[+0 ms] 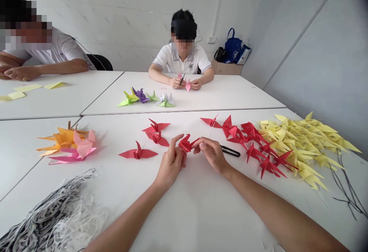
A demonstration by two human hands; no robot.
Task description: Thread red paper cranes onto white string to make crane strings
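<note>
- A red origami crane [186, 144] sits between the 2 hands, just above the white table [184, 213]; it is held up near the hands' meeting point, in front of the wearer
- The left hand [170, 160] grips the crane's left side; its thumb and fingers [175, 146] are closed on the paper
- The right hand [212, 154] grips the other side; its curled fingers [204, 146] pinch the paper
- A black loop handle [230, 151] lies just beside the right hand; whether it belongs to scissors is hidden
- 3 red cranes [152, 139] lie left of the hands; a heap of red cranes [253, 140] lies right, touching a larger heap of yellow cranes [304, 148]
- Orange and pink cranes [69, 144] lie further left; a tangle of black and white cord [48, 217] lies at the near left corner
- Across the table, a person [181, 52] holds a pink crane [187, 85] and black-handled scissors [182, 78]; green, purple and white cranes [145, 98] stand nearby
</note>
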